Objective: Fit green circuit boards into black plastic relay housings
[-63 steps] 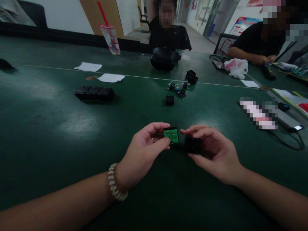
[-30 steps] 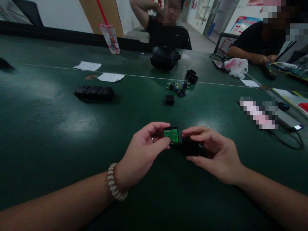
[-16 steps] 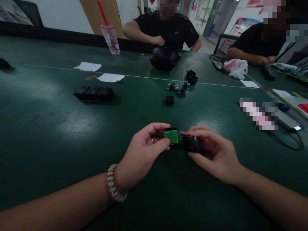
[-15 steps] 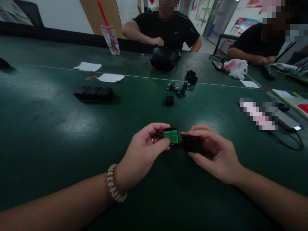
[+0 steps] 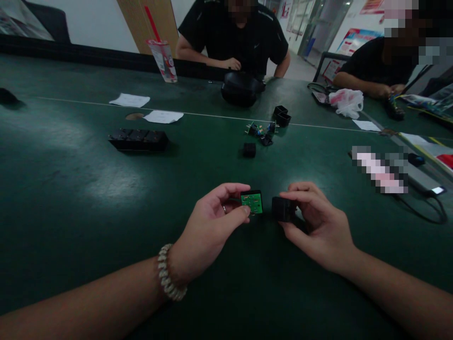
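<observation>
Between the thumb and fingers of my left hand (image 5: pixel 215 217) is a small green circuit board (image 5: pixel 252 203) set in a black frame, its soldered side facing me. My right hand (image 5: pixel 318 222) grips a small black plastic housing (image 5: pixel 281 208) by its edges, thumb below and fingers above. A narrow gap separates the two parts. Beyond my hands, a black cube-shaped part (image 5: pixel 249 150) lies on the green table (image 5: pixel 198 165). Behind it are loose circuit parts (image 5: pixel 262 131) and black open casings (image 5: pixel 282 116).
A row of joined black blocks (image 5: pixel 138 140) lies at left, near paper sheets (image 5: pixel 164 116). Farther back stand a cup with a red straw (image 5: pixel 163 61) and a black case (image 5: pixel 240 89). A plastic bag (image 5: pixel 347 103) and a cable (image 5: pixel 430 217) are at right. Two people sit opposite.
My right hand has drawn the black housing slightly right and turned it, widening the gap to the board. My left hand is nearly still. The person opposite has leaned forward.
</observation>
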`<move>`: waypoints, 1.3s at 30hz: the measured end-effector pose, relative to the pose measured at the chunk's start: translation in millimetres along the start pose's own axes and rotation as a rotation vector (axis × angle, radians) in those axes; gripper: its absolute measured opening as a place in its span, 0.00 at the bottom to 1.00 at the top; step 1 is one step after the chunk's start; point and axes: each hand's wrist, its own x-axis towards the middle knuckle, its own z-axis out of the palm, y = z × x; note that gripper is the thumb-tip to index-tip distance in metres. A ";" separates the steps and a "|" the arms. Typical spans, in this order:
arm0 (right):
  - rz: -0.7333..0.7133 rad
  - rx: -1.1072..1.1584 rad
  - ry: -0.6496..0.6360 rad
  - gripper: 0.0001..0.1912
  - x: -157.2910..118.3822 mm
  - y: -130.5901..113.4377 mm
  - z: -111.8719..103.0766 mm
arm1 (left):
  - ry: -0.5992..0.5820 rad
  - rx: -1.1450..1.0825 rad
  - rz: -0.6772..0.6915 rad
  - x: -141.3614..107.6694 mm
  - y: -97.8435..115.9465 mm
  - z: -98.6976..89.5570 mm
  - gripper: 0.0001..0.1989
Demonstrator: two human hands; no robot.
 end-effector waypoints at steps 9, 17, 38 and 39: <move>-0.022 -0.020 0.043 0.29 -1.2 0.2 2.6 | 0.012 -0.004 0.020 0.2 1.5 1.8 0.14; -0.025 -0.022 0.031 0.27 0.1 -0.4 1.5 | -0.004 -0.017 0.018 0.0 1.1 0.6 0.14; 0.053 0.111 -0.038 0.19 0.7 0.0 -4.5 | -0.019 0.000 0.004 1.3 -3.0 -3.9 0.15; 0.059 0.134 -0.039 0.19 0.6 0.3 -4.3 | -0.019 -0.001 0.002 1.4 -3.1 -4.2 0.15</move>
